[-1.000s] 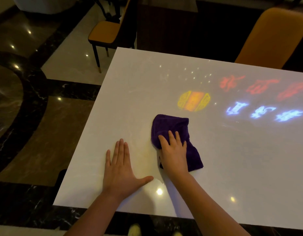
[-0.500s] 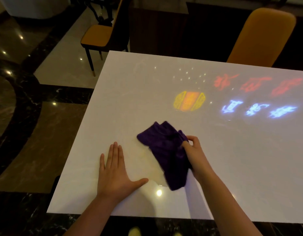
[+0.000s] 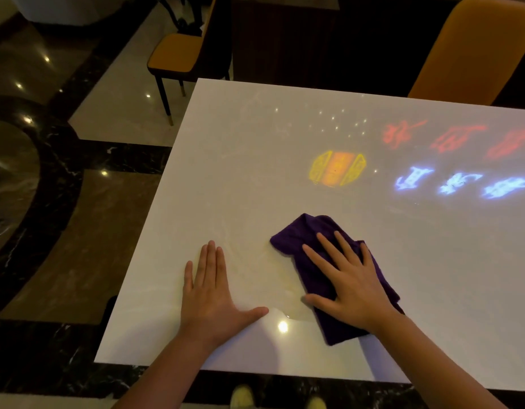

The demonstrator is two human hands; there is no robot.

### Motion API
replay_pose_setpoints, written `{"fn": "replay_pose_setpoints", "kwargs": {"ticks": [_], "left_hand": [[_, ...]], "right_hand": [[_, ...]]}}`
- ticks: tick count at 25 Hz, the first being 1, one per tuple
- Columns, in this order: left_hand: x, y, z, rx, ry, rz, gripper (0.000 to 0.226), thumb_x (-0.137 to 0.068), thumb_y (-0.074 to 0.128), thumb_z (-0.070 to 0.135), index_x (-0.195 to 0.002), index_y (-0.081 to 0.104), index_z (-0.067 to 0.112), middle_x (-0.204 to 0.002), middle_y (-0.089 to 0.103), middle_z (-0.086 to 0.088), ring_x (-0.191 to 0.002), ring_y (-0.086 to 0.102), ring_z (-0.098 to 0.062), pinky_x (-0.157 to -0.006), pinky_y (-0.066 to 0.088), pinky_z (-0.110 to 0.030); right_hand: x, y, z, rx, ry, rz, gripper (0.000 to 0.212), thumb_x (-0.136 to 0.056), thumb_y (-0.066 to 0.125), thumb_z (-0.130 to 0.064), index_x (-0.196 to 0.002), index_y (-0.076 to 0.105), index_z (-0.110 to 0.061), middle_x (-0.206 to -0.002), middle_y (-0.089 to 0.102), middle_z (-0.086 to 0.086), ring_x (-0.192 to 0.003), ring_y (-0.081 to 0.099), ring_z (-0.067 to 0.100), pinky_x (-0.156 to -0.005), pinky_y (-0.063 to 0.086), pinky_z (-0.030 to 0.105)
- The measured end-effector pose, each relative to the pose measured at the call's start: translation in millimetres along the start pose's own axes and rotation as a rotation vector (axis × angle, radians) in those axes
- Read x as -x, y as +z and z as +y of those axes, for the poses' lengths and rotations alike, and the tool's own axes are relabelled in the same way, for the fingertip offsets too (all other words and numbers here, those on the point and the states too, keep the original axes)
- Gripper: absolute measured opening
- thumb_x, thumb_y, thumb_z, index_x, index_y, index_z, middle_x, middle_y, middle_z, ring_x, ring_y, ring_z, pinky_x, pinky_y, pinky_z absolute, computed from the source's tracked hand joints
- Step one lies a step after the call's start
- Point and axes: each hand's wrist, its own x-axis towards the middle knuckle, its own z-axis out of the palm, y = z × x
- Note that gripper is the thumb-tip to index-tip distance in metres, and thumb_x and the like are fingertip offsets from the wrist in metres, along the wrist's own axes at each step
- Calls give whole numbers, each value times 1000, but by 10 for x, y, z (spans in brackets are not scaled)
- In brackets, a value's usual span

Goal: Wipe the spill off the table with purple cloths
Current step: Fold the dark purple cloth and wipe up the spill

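A purple cloth (image 3: 302, 234) lies crumpled on the white table (image 3: 243, 160), near its front edge. My right hand (image 3: 348, 284) presses flat on the cloth with fingers spread, covering its middle. My left hand (image 3: 209, 293) rests palm down on the bare tabletop to the left of the cloth, fingers together and thumb out, holding nothing. Between the two hands a thin wet film of spill (image 3: 285, 311) glistens on the surface, its edge showing close to my left thumb.
Coloured light patterns fall on the table: a yellow-orange shape (image 3: 338, 169) and red and blue signs (image 3: 450, 160) at the right. An orange chair (image 3: 473, 51) stands behind the table, another chair (image 3: 178, 54) at the far left. Dark marble floor lies left of the table.
My right hand first pressed on the cloth, then pinched and lifted it toward me, and now lies flat on it again. The cloth has been laid down more spread out. My left hand stayed put.
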Motion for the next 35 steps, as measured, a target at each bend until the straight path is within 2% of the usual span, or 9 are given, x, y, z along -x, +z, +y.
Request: {"fn": "replay_pose_setpoints", "kwargs": {"ticks": [3,7,11,15,18,23,27,31,35], "left_hand": [[12,12,-62,-23,34,-2,132,-38,7,99,-132,-38,17,-149,-34,-4,-140,-26,-20,-116,-11,-43],[49,20,-16,-35,19,53,135,-48,22,96,-146,-2,7,-155,-4,-12,-145,1,-25,-116,7,-50],[36,45,-12,-70,-2,65,136,-46,15,97,-146,-2,5,-156,-3,-12,-145,3,-24,-117,6,-47],[21,33,-36,-88,23,78,134,-49,23,97,-141,26,0,-150,30,-19,-138,32,-31,-111,24,-51],[20,54,-44,-84,43,94,132,-52,29,95,-143,21,-1,-153,23,-18,-141,25,-29,-113,21,-51],[61,58,-69,-82,46,76,132,-53,23,96,-145,-3,5,-157,0,-12,-145,-2,-23,-117,5,-47],[56,57,-60,-97,23,67,132,-52,20,95,-145,-4,5,-157,-3,-12,-145,-7,-19,-118,1,-46],[67,80,-71,-87,25,79,130,-52,20,95,-144,-3,5,-157,1,-12,-145,0,-22,-117,5,-48],[3,106,-64,-48,20,86,131,-52,25,94,-145,3,4,-157,8,-14,-144,6,-22,-117,8,-49]], "right_hand": [[144,269,-331,-49,224,179,79,-73,26,-81,-142,0,-51,-157,8,-6,-146,3,29,-110,5,64],[-249,317,-935,-115,498,262,76,-75,34,-67,-143,8,-44,-156,23,5,-144,9,36,-105,11,71],[-1041,163,-1134,-157,511,283,74,-78,35,-59,-144,10,-37,-157,18,10,-143,2,40,-104,1,73],[-1711,52,-1207,-163,379,265,74,-78,34,-60,-144,12,-35,-156,19,11,-143,0,42,-101,-8,74],[-1828,-63,-723,-91,275,237,74,-75,35,-65,-142,19,-38,-156,21,5,-144,4,37,-101,-3,76],[-1064,-45,270,-81,452,279,70,-76,34,-68,-139,24,-40,-155,22,2,-144,9,31,-106,7,72],[-364,117,67,-122,471,272,69,-77,34,-67,-140,25,-39,-155,24,3,-144,9,31,-109,7,68],[245,375,-434,-45,401,254,69,-76,36,-68,-138,28,-41,-151,35,2,-143,18,34,-106,14,69],[-320,251,-720,-100,308,256,68,-78,36,-66,-140,26,-40,-153,31,3,-143,12,38,-104,6,72]]}}
